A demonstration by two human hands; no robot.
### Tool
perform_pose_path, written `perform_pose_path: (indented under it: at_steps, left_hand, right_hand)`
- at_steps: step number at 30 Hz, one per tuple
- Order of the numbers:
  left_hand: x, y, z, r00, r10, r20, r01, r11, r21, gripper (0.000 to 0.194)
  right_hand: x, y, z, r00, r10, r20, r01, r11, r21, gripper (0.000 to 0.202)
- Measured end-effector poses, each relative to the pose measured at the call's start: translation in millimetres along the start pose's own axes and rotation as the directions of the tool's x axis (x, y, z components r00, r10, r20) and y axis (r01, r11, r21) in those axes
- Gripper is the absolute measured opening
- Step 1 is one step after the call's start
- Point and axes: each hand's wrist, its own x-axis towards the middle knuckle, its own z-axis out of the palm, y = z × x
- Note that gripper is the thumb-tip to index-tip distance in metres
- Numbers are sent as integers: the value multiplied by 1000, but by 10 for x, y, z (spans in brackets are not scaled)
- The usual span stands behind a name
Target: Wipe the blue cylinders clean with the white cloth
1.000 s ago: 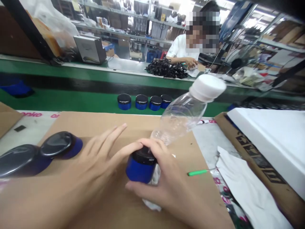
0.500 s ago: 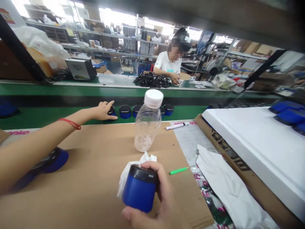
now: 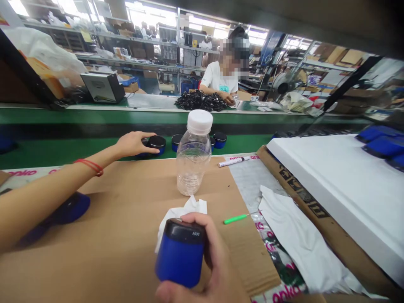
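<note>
My right hand, low in the middle, wraps round a blue and black rounded device marked "DC5V", which is tilted. A crumpled white tissue shows behind it; I cannot tell whether my fingers also hold it. My left hand reaches forward to the green belt, thumb and forefinger round a blue device with a shiny black top. A second such device is partly hidden under that hand. More devices stand in the row to the right.
A clear bottle with a white cap stands upright on the cardboard. Nearby lie a marker and a green-handled tool. A white foam board is at right. Blue devices lie behind my left forearm. A person works opposite.
My left hand has gone from one belt device to the neighbouring one on its right, and those two now sit closer together. My right hand still holds its device, slightly lower in view.
</note>
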Motion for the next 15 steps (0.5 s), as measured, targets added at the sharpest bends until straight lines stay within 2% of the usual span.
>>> perform_pose_path:
  at_steps: [3,5,8,10,12,15]
  left_hand:
    - [-330,-200,-11,997,66,-33,-68,996,-56,52]
    - [-592,-315,-3,988,149,-42,-152,986,-72,61]
    - [-925,-403,22,971,231,-56,-234,971,-50,62]
    - [-1089,-413,27,968,231,-98,-234,972,-23,60]
    - [-1255,-386,8,964,218,-151,-221,975,-4,68]
    - [-1639,-217,-31,947,257,-191,-264,965,-9,96]
  right_hand:
    - [-35,122,-14,999,4,-46,-3,1000,12,88]
    - [-33,210,9,998,-16,-68,17,1000,0,96]
    - [1,305,68,998,-34,-61,33,999,-18,107]
    - [24,339,107,998,-34,-49,34,999,-10,112]
    - [33,354,137,998,-49,-41,50,999,20,117]
    - [17,340,160,991,-126,-36,127,991,47,118]
